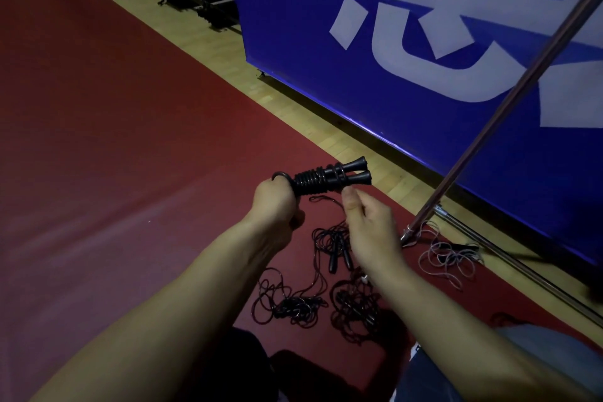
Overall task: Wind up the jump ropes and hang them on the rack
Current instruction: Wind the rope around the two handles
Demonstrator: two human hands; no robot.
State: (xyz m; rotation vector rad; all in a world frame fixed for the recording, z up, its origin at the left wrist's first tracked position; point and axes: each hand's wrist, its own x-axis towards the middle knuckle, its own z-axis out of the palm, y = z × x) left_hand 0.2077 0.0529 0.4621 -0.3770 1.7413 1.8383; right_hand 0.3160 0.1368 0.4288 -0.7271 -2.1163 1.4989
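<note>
Winding step nearly done: left hand (275,201) is clamping the paired handles (329,180), right hand (365,222) pinching the cord's tail beside them. Next: tuck tail, hang on rack. Loose ropes (326,287) lying on floor below the handles.

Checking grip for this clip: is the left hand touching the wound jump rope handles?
Touching. The head view shows the left hand with fingers curled round the wound jump rope handles.

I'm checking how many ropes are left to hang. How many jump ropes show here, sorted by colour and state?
Black, wound on its handles, held in both hands: 1
Black, loose on the red floor: 3; tangled, so the count is unsure
Pale, loose by the pole: 1
Total: 5
</note>
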